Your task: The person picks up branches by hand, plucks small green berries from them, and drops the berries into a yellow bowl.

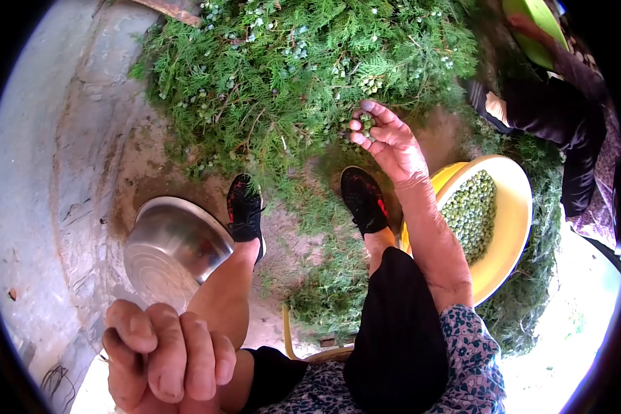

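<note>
At the near edge of the cut green branches (303,76), we note the right hand (393,141), its grip closed on a few green berries (366,127) at the fingertips. Beside that forearm, a yellow basin (515,207) holds many more. We see the left hand (169,355) curled closed, contents hidden, near a tilted metal basin (176,241).

Right hand (398,146) holding cones (367,126), left hand (169,352) curled; leafy branches (290,76)
</note>
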Motion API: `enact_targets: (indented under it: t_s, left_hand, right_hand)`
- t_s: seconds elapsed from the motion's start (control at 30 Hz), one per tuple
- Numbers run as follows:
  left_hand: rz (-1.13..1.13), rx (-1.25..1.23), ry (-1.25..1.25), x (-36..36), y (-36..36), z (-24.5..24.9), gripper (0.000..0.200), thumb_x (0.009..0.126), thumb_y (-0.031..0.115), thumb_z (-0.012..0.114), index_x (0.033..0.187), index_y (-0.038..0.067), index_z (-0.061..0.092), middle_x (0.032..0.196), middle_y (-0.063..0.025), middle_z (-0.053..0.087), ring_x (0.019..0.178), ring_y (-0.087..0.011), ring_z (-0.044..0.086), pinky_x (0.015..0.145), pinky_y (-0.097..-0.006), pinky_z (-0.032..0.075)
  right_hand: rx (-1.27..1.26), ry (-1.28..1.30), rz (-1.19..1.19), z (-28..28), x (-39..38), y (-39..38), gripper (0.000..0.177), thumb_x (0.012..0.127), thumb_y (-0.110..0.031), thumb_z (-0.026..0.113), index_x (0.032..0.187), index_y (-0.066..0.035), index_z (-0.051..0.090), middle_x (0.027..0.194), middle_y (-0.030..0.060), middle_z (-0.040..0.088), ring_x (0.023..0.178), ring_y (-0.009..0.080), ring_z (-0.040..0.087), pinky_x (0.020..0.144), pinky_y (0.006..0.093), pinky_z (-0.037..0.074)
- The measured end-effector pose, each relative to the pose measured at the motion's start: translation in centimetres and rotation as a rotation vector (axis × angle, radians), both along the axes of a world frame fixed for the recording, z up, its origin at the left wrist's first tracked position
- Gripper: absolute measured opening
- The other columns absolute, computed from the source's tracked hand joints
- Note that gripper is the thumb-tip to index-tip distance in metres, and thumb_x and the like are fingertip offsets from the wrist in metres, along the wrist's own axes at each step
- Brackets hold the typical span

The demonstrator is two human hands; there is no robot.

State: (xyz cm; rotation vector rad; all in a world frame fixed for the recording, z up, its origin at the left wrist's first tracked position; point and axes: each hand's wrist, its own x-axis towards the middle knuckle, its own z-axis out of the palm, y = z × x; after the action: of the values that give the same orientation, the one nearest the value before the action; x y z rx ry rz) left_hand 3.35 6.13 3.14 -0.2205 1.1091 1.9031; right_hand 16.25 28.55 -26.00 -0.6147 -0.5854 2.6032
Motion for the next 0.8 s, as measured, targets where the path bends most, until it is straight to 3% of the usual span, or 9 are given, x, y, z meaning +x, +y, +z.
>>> enact_targets:
  t_s: [0.07,0.13,0.2,0.27,0.3,0.43,0.53,0.6,0.8]
  left_hand:
    - [-0.055,0.077,0.034,-0.3,-0.4,-0.6,0.024,0.097,0.016,0.034,0.106,-0.001,0.048,0.067,0.0002,0.038,0.059,-0.0136,0.035,0.064,-0.0303,0.034]
    - [-0.038,0.027,0.159,0.1,-0.2,-0.7,0.023,0.095,0.019,0.038,0.101,0.000,0.049,0.068,-0.0014,0.042,0.059,-0.0129,0.038,0.061,-0.0292,0.036]
    - [-0.255,-0.418,0.848,0.2,0.6,-0.4,0.023,0.090,0.020,0.047,0.098,-0.001,0.054,0.072,-0.0059,0.050,0.064,-0.0132,0.045,0.061,-0.0283,0.039]
    - [-0.345,-0.592,1.527,-0.4,0.8,-2.1,0.021,0.074,0.007,0.066,0.094,-0.001,0.060,0.076,-0.0097,0.060,0.064,-0.0226,0.057,0.060,-0.0339,0.046]
    - [-0.429,-0.639,1.633,-0.6,0.9,-2.5,0.029,0.069,0.003,0.068,0.097,-0.001,0.060,0.079,-0.0129,0.060,0.067,-0.0247,0.058,0.058,-0.0324,0.045]
    - [-0.573,-0.688,1.695,-0.7,1.6,-3.1,0.027,0.073,0.008,0.066,0.096,0.003,0.056,0.074,-0.0091,0.055,0.066,-0.0270,0.053,0.058,-0.0371,0.041]
    - [-0.631,-0.756,1.790,-0.9,2.2,-3.3,0.021,0.073,0.007,0.066,0.092,0.002,0.059,0.073,-0.0104,0.056,0.064,-0.0258,0.055,0.057,-0.0348,0.044]
    - [-0.618,-0.760,1.791,-0.7,2.3,-3.5,0.018,0.074,0.009,0.065,0.089,0.003,0.058,0.073,-0.0100,0.057,0.064,-0.0287,0.055,0.058,-0.0382,0.043]
    - [-0.674,-0.766,1.774,-0.7,2.5,-3.6,0.014,0.074,0.009,0.065,0.084,0.003,0.057,0.072,-0.0107,0.057,0.064,-0.0307,0.054,0.058,-0.0399,0.042]
  right_hand:
    - [0.020,-0.008,0.020,1.4,-0.8,-0.6,0.042,0.077,0.008,0.053,0.119,0.002,0.050,0.112,0.0155,0.054,0.099,0.0246,0.056,0.086,0.0366,0.049]
    - [0.072,0.030,0.077,3.3,-1.7,-1.2,0.043,0.077,0.006,0.057,0.120,0.002,0.049,0.111,0.0146,0.054,0.097,0.0234,0.057,0.084,0.0355,0.049]
    - [0.093,0.043,0.096,5.9,-2.7,-2.1,0.044,0.078,0.005,0.059,0.120,0.003,0.049,0.110,0.0138,0.055,0.095,0.0227,0.057,0.082,0.0328,0.050]
    - [0.125,0.011,0.145,8.4,-3.4,-3.1,0.042,0.079,0.006,0.058,0.120,0.003,0.048,0.107,0.0134,0.057,0.095,0.0241,0.059,0.080,0.0325,0.051]
    - [0.125,0.031,0.162,9.7,-3.7,-3.8,0.042,0.079,0.005,0.060,0.120,0.002,0.050,0.107,0.0127,0.057,0.095,0.0229,0.059,0.079,0.0318,0.051]
    - [0.266,0.046,0.282,14.6,-4.1,-6.4,0.040,0.082,-0.001,0.059,0.121,0.002,0.049,0.106,0.0101,0.059,0.091,0.0185,0.061,0.077,0.0291,0.053]
    - [0.297,0.121,0.313,16.1,-4.1,-7.6,0.040,0.083,0.002,0.058,0.122,-0.001,0.050,0.106,0.0070,0.059,0.091,0.0134,0.059,0.079,0.0254,0.050]
    - [0.311,0.064,0.360,17.5,-3.8,-7.7,0.040,0.083,0.003,0.058,0.122,-0.002,0.050,0.106,0.0063,0.059,0.091,0.0116,0.057,0.080,0.0240,0.048]
    - [0.550,0.057,0.349,17.5,-3.9,-8.2,0.042,0.081,0.006,0.058,0.122,-0.002,0.051,0.114,0.0062,0.054,0.094,0.0090,0.054,0.081,0.0219,0.046]
